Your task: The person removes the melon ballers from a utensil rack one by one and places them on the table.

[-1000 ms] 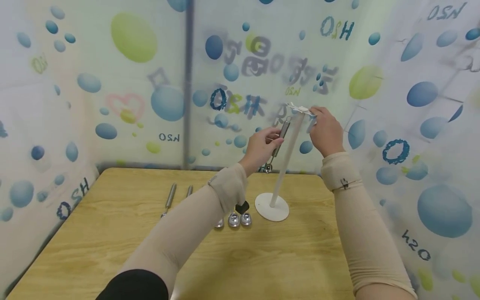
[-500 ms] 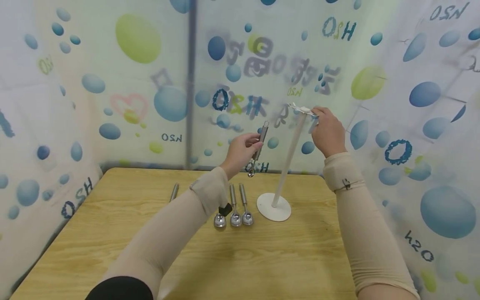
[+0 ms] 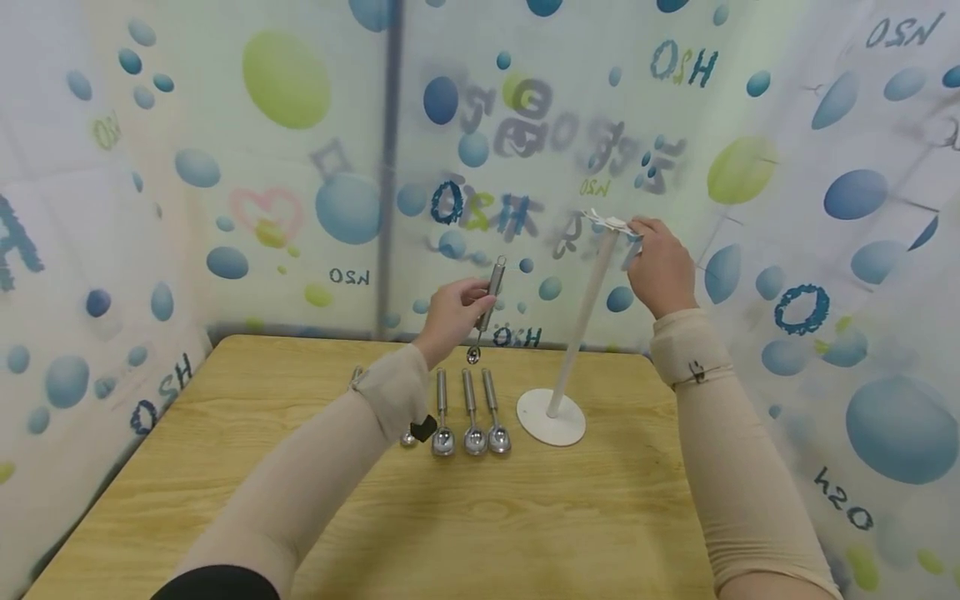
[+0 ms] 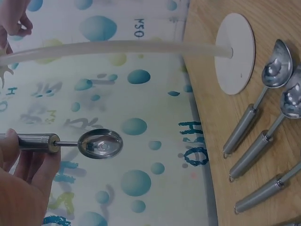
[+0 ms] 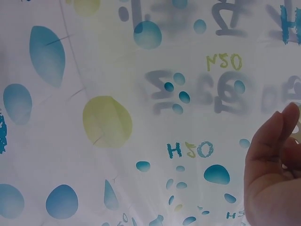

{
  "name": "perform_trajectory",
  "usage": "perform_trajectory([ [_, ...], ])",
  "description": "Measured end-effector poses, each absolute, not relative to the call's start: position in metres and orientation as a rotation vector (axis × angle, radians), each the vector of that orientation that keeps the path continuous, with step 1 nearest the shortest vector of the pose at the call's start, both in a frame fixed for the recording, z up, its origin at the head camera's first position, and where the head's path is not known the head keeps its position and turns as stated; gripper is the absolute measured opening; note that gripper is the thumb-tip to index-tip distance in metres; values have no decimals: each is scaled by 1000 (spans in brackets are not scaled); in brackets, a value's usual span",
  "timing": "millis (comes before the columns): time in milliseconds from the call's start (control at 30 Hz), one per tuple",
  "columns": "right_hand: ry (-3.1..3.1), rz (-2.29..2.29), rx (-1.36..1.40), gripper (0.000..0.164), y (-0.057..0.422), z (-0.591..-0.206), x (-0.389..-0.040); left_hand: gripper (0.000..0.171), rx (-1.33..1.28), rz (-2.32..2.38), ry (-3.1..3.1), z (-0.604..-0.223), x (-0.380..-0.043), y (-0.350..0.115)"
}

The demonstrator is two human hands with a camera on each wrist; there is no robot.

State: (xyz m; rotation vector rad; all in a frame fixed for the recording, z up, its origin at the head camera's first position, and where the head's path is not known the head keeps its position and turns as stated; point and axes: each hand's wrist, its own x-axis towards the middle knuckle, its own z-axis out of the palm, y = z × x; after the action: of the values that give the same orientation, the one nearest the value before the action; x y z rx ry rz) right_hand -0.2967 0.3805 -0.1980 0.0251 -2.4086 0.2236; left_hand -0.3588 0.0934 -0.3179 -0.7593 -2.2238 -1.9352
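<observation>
In the head view my left hand pinches the steel handle of a small scoop, held upright with its bowl down, above the back of the table. The left wrist view shows the scoop's shiny oval bowl on a thin neck, with fingers and thumb around the handle. My right hand grips the edge of the white hooked top of a stand. The stand's pole leans slightly and rises from a round white base. In the right wrist view my right hand shows only partly.
Three steel scoops lie side by side on the wooden table, left of the base, handles toward the back. Another scoop bowl and a handle tip show around my left forearm, which hides the rest. A patterned curtain surrounds the table.
My left hand has moved left and slightly down with the scoop, away from the stand's top. The right hand keeps its grip on the stand; the view has shifted slightly.
</observation>
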Motion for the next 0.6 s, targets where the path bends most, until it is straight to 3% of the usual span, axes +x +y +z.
perform_trajectory([
  [600,-2393,216,20,52,378,-198,-297,33,-534,-1805,-2345,-357,-383,20],
])
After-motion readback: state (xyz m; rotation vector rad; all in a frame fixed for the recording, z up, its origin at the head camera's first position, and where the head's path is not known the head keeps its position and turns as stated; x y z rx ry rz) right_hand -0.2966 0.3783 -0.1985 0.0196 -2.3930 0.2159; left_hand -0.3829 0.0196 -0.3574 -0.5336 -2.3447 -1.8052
